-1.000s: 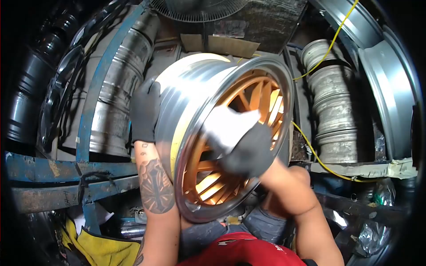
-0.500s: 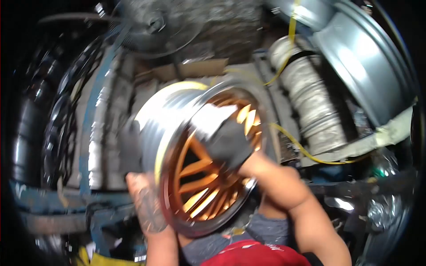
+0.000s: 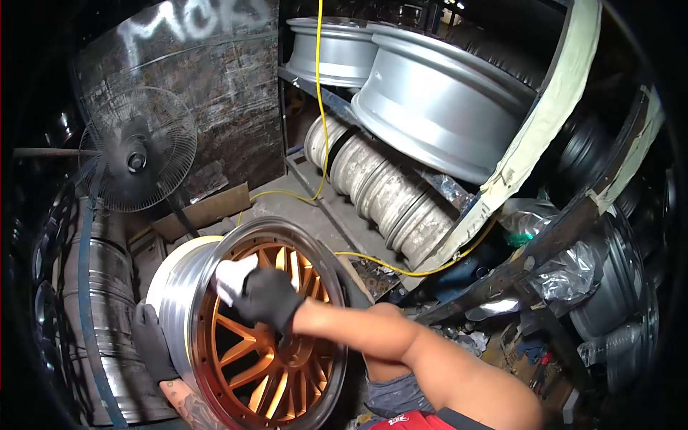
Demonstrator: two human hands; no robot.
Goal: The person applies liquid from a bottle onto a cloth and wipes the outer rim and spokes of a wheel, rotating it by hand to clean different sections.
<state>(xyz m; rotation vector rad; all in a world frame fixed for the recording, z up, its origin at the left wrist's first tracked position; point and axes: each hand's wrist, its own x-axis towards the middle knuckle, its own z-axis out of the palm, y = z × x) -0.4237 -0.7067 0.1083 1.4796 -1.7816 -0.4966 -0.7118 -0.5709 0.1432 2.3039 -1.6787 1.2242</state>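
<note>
Taking the orange-spoked alloy wheel (image 3: 251, 337) as the landmark, it is standing on edge low in the view, tilted so its spoked face is looking toward the camera, with its polished lip and barrel running off to the left. At the far left of it, a stack of dull steel rims (image 3: 100, 315) is sitting behind a blue frame bar (image 3: 87, 315). The left hand (image 3: 152, 342), in a dark glove, is pressing flat against the outside of the wheel's barrel on its left side, fingers spread along the metal and bracing it. Above and left of the wheel, a wire-caged fan (image 3: 137, 149) is facing out from a dark scuffed wall panel. The right hand (image 3: 266, 295), also gloved in dark fabric, is lying on the upper left of the wheel's face, fingers curled and gripping a white cloth (image 3: 233, 276) that is touching the inner lip just beside the spokes. Right of the wheel, a yellow cable (image 3: 319, 107) is hanging down and trailing along the floor. Further right and above, large silver wheels (image 3: 437, 100) are resting on a rack over a row of worn rims (image 3: 380, 190).
</note>
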